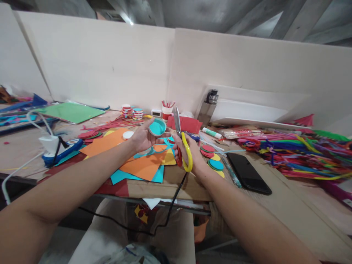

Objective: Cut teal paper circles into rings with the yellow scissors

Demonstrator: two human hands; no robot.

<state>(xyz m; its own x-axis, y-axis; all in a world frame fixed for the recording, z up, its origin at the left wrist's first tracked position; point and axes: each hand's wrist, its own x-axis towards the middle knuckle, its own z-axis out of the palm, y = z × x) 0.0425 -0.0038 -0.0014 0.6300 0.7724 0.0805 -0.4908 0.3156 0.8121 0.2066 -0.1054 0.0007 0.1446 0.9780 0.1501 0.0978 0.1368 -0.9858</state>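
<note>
Between the fingers of my left hand point(143, 137) is a small round piece point(157, 127) with a turquoise face and a pale rim. My right hand point(189, 148) is closed around a pair of scissors point(177, 121) with yellow and red handles, blades pointing up. The scissors and the round piece are apart. Beneath my hands lie orange sheets point(144, 167) and turquoise sheets point(118, 176). Red discs point(207, 148) and turquoise discs point(216, 164) are stacked close to my right wrist. A white disc point(128, 135) rests on the orange sheet behind my left forearm.
A black phone point(249, 172) lies to the right, near bundles of coloured pipe cleaners point(297, 154). A glue stick point(211, 132), a bottle point(207, 110) and a cup of red sticks point(167, 110) stand or lie behind. A blue-and-white corded device point(59, 150) is at left.
</note>
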